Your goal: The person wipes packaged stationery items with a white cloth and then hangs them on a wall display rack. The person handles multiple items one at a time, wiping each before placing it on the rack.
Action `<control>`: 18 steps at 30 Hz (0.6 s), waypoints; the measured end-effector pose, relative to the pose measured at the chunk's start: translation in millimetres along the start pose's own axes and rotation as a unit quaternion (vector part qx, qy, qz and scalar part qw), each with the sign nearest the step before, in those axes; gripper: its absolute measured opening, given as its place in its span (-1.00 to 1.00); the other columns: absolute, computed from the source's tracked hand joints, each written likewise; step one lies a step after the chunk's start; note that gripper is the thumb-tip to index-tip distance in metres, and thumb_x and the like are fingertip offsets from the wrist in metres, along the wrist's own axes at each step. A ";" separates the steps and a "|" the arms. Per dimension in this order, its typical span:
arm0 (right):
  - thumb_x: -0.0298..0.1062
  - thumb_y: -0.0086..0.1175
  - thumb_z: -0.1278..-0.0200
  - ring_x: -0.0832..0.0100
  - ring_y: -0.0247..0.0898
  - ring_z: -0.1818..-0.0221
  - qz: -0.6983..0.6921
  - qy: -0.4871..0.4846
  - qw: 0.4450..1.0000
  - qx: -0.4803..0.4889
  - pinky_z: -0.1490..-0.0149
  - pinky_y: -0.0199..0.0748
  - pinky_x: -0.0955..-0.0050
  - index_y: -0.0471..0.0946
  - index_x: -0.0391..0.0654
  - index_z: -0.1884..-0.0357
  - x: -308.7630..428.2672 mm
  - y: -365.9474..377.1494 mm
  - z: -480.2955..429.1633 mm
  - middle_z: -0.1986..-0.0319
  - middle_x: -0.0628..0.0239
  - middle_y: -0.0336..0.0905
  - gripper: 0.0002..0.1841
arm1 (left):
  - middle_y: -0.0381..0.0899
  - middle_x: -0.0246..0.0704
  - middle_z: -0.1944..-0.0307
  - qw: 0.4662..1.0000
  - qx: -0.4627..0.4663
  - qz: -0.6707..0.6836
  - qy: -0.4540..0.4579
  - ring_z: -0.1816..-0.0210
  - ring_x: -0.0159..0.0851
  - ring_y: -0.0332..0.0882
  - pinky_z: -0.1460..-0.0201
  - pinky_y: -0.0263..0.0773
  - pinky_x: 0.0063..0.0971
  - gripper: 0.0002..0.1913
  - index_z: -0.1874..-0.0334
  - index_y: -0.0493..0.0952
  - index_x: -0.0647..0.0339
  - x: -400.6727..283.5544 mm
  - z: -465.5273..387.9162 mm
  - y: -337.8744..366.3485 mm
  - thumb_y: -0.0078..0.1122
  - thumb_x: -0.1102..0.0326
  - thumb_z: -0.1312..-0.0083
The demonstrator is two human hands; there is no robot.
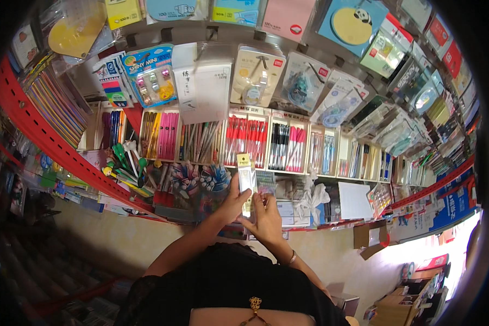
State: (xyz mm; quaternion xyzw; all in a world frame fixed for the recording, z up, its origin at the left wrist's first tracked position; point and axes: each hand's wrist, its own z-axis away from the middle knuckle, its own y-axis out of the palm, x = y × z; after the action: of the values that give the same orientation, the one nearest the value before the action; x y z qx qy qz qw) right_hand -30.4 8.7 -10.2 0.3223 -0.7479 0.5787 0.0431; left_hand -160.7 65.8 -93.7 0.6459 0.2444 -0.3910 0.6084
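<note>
My left hand is closed around a narrow flat package, which has a gold-coloured header with a hang hole and a pale middle. The package stands nearly upright in the view, its top end overlapping the tray of red pens. My right hand, with a bracelet at the wrist, is just right of it, thumb and fingers bent close to the package's lower right edge. Clear wrapping shows near those fingertips; whether they pinch it cannot be told. What the package contains is too small to tell.
Trays of black and pink pens and pencils line the shelf. Carded stationery hangs above on hooks. A crumpled white plastic bag and a white sheet lie to the right. Red shelf edges curve along the left; a cardboard box is lower right.
</note>
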 end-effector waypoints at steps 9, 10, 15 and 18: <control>-0.39 0.21 0.04 0.03 0.37 0.12 -0.044 0.015 0.998 -0.044 0.10 0.44 0.22 0.38 -0.33 -0.17 -7.4 22.5 3.9 0.13 0.04 0.35 -0.37 | 0.19 -0.27 -0.29 0.991 0.032 0.124 -0.035 -0.20 -0.21 0.31 -0.30 0.25 -0.23 -0.41 -0.49 -0.12 -0.04 -13.3 -2.9 11.2 -0.15 0.33 -0.48; -0.41 0.19 0.04 0.03 0.38 0.14 -0.068 0.019 0.997 -0.042 0.12 0.44 0.21 0.40 -0.34 -0.15 -9.8 21.0 3.5 0.14 0.04 0.36 -0.40 | 0.18 -0.26 -0.31 0.987 0.033 0.150 -0.044 -0.22 -0.18 0.31 -0.32 0.24 -0.20 -0.42 -0.49 -0.12 -0.04 -19.2 -2.5 15.5 -0.16 0.28 -0.49; -0.52 0.02 -0.10 -0.05 0.40 0.27 -0.102 0.014 0.991 -0.083 0.19 0.46 0.19 0.46 -0.31 0.02 -21.4 20.1 4.2 0.28 -0.03 0.41 -0.66 | 0.34 -0.15 -0.22 0.983 0.059 0.165 -0.045 -0.18 -0.11 0.40 -0.28 0.29 -0.12 -0.39 -0.52 -0.18 -0.16 -24.9 -3.2 15.0 -0.25 0.32 -0.49; -0.50 -0.10 -0.30 0.08 0.47 0.38 -0.107 0.060 0.989 -0.083 0.26 0.47 0.25 0.42 -0.29 0.14 -36.2 25.1 6.5 0.41 0.04 0.45 -0.85 | 0.31 -0.10 -0.25 0.994 0.037 0.081 -0.063 -0.23 -0.11 0.37 -0.29 0.28 -0.16 -0.27 -0.52 -0.16 -0.27 -22.0 -0.5 12.9 -0.25 0.60 -0.40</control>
State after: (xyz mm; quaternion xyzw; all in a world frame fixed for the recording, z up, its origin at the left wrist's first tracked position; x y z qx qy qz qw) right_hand -13.2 21.7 -49.1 0.3608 -0.7503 0.5252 0.1760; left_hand -163.1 68.0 -68.3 0.6597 0.1381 -0.3893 0.6279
